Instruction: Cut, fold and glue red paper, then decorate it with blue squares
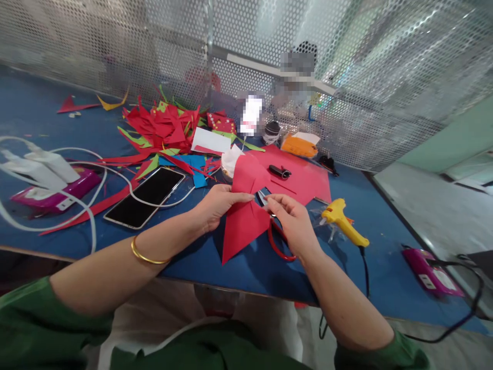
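A folded piece of red paper [246, 226] is held up over the blue table in the middle of the view. My left hand [221, 205] pinches it at its narrow middle, thumb on top. My right hand [290, 221] is closed at the paper's right side, its fingertips by a small dark and silvery piece; whether that is a tool or the scissors' blades is hard to tell. Red-handled scissors [278, 245] show beneath my right hand. Behind the held piece lies a large red sheet [311, 180] with a black clip-like object [279, 172] on it.
Red, green and blue paper scraps [165, 126] pile up at the back left. A dark phone [146, 198] and white cables lie left. To the right are a yellow glue gun [344, 221] and a purple power strip [433, 272]. A perforated metal screen [154, 56] stands behind.
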### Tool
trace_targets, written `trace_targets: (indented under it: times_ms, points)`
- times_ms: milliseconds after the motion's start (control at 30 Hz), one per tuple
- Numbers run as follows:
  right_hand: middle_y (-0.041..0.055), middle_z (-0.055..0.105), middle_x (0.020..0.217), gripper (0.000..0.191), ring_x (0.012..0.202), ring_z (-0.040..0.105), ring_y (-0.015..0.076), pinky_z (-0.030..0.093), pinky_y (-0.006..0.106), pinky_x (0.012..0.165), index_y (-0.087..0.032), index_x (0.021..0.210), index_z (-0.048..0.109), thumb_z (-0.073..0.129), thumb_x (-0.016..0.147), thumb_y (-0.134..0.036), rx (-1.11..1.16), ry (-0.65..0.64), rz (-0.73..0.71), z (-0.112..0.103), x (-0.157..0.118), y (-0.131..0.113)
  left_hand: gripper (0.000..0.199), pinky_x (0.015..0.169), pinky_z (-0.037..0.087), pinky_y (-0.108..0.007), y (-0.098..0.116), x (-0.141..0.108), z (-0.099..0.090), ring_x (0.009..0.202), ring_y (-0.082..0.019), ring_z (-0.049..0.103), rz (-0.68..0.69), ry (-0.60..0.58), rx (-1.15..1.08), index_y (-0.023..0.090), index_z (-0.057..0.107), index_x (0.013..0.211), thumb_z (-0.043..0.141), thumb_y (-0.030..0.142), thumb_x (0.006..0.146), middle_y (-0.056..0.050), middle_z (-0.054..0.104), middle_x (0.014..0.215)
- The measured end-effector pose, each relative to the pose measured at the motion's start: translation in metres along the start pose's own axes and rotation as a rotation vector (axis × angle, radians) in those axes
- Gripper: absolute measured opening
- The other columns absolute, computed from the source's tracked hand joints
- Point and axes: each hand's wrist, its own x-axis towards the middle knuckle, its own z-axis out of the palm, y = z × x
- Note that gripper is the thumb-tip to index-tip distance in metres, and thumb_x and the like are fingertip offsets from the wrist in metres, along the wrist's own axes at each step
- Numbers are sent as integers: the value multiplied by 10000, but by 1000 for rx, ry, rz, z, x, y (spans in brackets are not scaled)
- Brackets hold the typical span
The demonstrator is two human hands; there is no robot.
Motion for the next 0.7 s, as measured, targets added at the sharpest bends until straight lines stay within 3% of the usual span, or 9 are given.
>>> trace_targets:
  times_ms: [133, 300, 567, 700]
  points:
    - [21, 753, 853, 384, 807, 696, 182, 534, 349, 835, -210, 898, 680, 858, 640, -432, 259, 37, 44, 1, 3, -3, 273, 667, 563, -279, -1, -4, 0, 646, -183, 713, -64, -109, 69, 140, 786, 814, 885, 261, 590, -89, 787, 794]
    - [12, 748, 825, 355, 750, 688, 188, 556, 371, 801, -205, 849, 662, 873, 612, -362, 307, 39, 51, 5, 4, -3, 270, 663, 569, -277, 0, -9, 2, 654, -193, 725, -134, -213, 188, 139, 797, 825, 881, 246, 592, -100, 791, 806]
    - [-13, 742, 806, 264, 743, 666, 160, 533, 322, 755, -214, 830, 676, 847, 661, -322, 281, 80, -4, 4, 3, 0, 225, 605, 550, -260, -2, -7, 5, 596, -177, 699, -111, -156, 214, 151, 793, 781, 880, 280, 618, -82, 782, 752]
    - [-25, 726, 771, 320, 707, 651, 146, 526, 308, 734, -207, 883, 697, 854, 642, -346, 247, 130, -24, 0, 6, 2, 227, 577, 547, -260, -2, -5, 4, 583, -182, 693, -111, -151, 215, 148, 785, 746, 884, 297, 606, -71, 771, 708]
